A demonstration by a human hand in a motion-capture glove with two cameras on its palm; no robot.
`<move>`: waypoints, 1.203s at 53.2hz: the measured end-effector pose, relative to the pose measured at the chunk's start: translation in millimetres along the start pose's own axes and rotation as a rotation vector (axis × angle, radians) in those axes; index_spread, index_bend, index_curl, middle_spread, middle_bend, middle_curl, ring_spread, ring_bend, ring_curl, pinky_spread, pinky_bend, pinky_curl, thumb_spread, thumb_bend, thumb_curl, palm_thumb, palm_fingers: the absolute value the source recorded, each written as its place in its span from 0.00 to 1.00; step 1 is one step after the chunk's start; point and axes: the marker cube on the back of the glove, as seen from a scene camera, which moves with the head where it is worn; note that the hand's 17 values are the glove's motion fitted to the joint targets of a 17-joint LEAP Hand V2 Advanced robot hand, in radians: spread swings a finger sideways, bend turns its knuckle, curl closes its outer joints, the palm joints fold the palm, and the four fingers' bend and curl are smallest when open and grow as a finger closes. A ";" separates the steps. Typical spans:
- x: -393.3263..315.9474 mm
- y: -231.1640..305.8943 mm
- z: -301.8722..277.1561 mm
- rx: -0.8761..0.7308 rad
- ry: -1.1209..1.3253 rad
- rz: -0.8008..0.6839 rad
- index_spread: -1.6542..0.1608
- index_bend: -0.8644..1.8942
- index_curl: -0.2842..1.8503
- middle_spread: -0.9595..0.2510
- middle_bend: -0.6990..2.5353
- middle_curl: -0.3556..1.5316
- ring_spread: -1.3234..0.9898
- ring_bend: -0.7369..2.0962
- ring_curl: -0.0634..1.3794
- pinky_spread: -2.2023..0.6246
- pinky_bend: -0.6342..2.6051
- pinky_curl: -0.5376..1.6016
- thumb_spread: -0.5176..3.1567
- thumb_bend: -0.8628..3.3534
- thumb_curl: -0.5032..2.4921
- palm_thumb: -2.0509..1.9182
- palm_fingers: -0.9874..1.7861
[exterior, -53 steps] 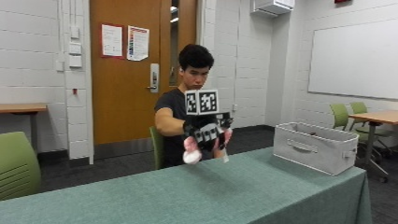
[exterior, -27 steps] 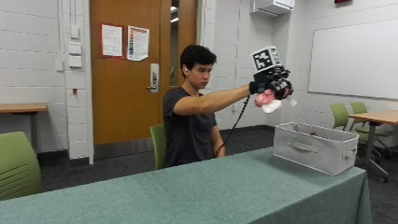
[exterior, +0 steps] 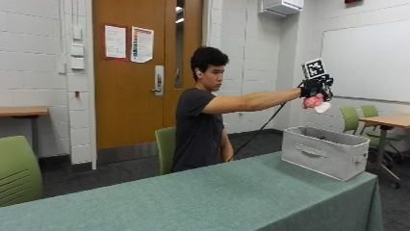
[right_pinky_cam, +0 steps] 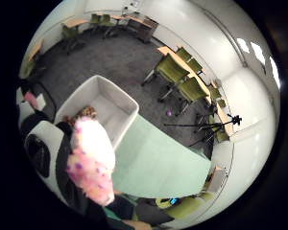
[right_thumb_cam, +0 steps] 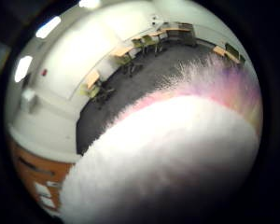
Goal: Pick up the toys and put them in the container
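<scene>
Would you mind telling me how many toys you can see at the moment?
2: a pink-and-white fluffy toy gripped by the gloved right hand above the grey container, and a spotted toy already inside it. Others may be hidden.

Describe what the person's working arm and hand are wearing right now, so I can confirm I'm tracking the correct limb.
The right hand wears a black glove that covers the hand up to the wrist. The arm behind it is bare from wrist to shoulder, where the short sleeve of a dark grey T-shirt begins. In the palm views, only black shapes at the picture's edge belong to the hand.
</scene>
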 end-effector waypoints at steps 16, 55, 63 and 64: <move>-3.4 0.2 43.7 -0.261 0.061 0.076 0.75 0.33 0.34 0.55 0.52 0.49 0.41 0.73 0.45 0.62 0.54 0.50 0.26 0.21 0.50 0.59 0.57; 130.6 236.3 -18.0 -0.296 0.239 0.347 0.81 0.38 0.29 0.77 0.29 0.37 0.50 0.32 0.19 0.74 0.39 0.39 0.40 0.17 0.24 0.46 0.30; 161.0 282.2 -16.2 -0.291 0.228 0.433 0.83 0.37 0.30 0.78 0.27 0.37 0.49 0.32 0.19 0.74 0.36 0.38 0.39 0.17 0.22 0.46 0.31; 162.9 285.1 -15.8 -0.287 0.227 0.437 0.83 0.37 0.30 0.78 0.27 0.37 0.49 0.31 0.19 0.74 0.36 0.38 0.39 0.17 0.22 0.46 0.31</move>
